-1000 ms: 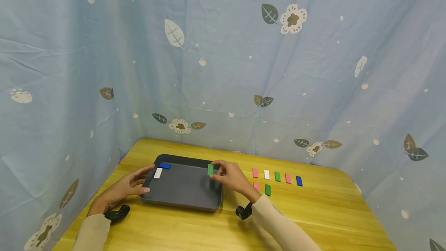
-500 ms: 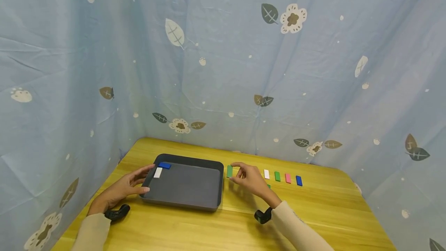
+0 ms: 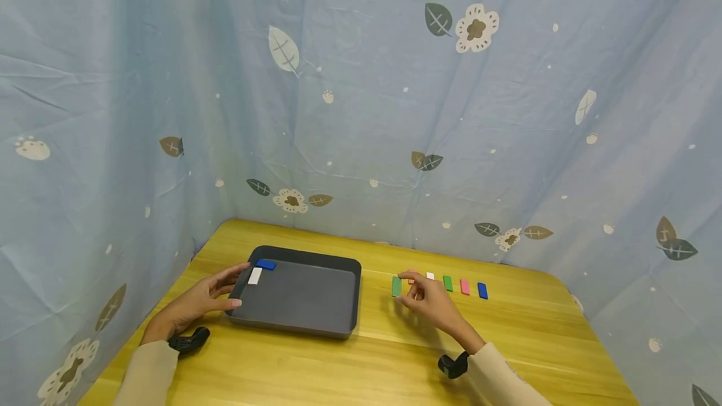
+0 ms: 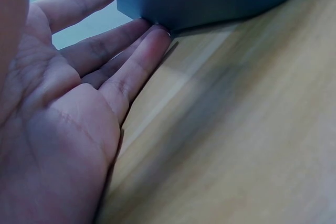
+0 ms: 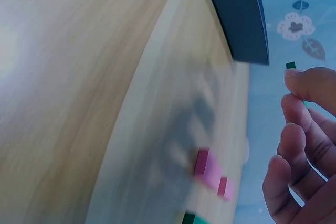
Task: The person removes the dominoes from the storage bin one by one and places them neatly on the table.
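My right hand pinches a small green block between thumb and finger, raised above the table to the right of the tray. The same hand in the right wrist view lets only a bit of the green block show past the thumb. A dark grey rectangular tray stands on the table, with a blue block and a white block at its far left corner. My left hand rests against the tray's left side, its fingers extended. In the left wrist view, fingertips touch the tray wall.
Right of the tray, a row on the yellow wooden table includes a white block, a green block, a pink block and a blue block. My right hand partly covers others. A patterned blue curtain encloses the table.
My right hand has carried the green block from over the tray's right side out to the right, near the loose blocks. My left hand stays at the tray.
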A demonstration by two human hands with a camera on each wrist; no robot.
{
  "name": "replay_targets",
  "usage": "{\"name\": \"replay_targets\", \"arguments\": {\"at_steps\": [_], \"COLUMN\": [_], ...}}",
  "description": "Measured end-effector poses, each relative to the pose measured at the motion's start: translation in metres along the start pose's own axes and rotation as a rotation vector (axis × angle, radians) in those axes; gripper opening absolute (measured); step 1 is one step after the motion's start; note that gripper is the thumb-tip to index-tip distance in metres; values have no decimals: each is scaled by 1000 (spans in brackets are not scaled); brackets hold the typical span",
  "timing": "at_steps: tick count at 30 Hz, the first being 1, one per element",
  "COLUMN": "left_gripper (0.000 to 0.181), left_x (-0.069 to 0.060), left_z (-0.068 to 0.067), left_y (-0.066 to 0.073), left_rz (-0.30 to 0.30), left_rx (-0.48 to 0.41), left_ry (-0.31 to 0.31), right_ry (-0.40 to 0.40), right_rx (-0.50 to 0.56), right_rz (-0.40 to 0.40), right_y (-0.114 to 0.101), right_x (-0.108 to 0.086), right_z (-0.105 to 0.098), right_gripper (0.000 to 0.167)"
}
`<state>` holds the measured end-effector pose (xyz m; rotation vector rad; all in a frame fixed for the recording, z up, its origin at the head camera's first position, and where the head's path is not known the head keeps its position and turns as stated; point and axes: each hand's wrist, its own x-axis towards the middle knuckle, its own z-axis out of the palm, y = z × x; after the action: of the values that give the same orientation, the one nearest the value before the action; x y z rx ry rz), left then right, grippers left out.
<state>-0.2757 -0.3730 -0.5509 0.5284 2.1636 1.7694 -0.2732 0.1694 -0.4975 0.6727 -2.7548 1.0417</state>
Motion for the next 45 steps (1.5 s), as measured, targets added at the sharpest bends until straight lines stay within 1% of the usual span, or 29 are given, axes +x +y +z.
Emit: {"name": "replay_targets", "arguments": {"at_steps": [10, 19, 29, 36, 41, 45], "left_gripper": [81, 80, 80, 80, 80, 80], "left_x": [1, 2, 0, 1, 1, 1], "left_z": [0, 0, 0, -1, -1, -1], "left_y": [0, -1, 0, -2, -3, -3], "left_rz": [0, 3, 9, 13, 12, 14], "left_rx": [13, 13, 9, -5, -3, 1], "left_ry": [12, -1, 1, -2, -7, -6], "right_ry": [12, 48, 56, 43, 26, -4], "right_rx": [36, -1, -16, -17, 31, 73], "right_rz": [87, 128, 225, 283, 312, 331], "right_y": [21, 43, 63, 77, 84, 87], "right_x": [-21, -38, -55, -63, -67, -69], "right_z": [-21, -36, -48, -53, -57, -61], "right_gripper": [47, 47, 48, 47, 49, 52]}}
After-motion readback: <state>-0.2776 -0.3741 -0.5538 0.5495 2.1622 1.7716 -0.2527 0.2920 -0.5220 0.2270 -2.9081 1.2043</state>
